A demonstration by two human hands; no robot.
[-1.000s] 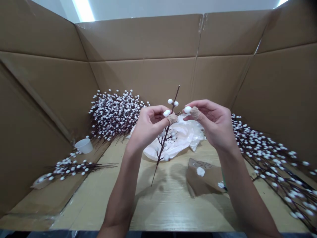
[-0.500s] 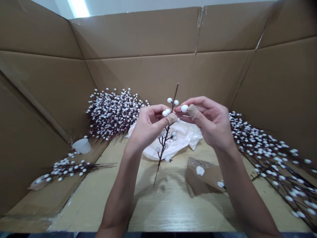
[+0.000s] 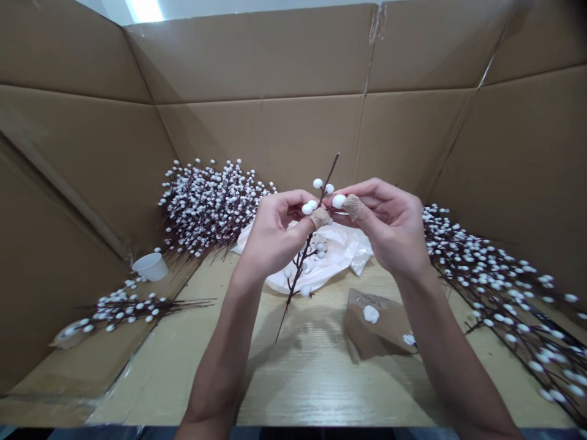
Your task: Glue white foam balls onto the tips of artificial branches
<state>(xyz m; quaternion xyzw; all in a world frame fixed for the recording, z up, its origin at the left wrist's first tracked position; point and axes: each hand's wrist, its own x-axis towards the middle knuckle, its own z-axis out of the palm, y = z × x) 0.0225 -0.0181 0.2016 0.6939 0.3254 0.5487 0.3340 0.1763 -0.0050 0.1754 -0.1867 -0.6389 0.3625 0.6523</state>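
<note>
My left hand (image 3: 287, 229) is closed on an artificial berry stem (image 3: 299, 264), a thin brown stick with white berries on short side twigs. The stem leans, its top tipped to the right and its bare lower end hanging above the table. Beside it my right hand (image 3: 387, 223) pinches a white berry (image 3: 339, 201) between thumb and fingers, close against the stem. Tan wrapping covers both thumb tips. Behind the stem lies a white plastic bag (image 3: 337, 253) with loose white berries in and near it.
Large piles of berry stems lie at the back left (image 3: 208, 205) and along the right (image 3: 486, 275). At left are a white cup (image 3: 150, 267), a smaller stem bunch (image 3: 128, 308) and a tape roll (image 3: 68, 335). Cardboard with white glue-like blobs (image 3: 380, 333) sits front right. Cardboard walls (image 3: 257, 67) surround the table.
The stem has tilted further, its top swinging right and its lower end left. My right hand and the berry have shifted slightly left, closer to the stem.
</note>
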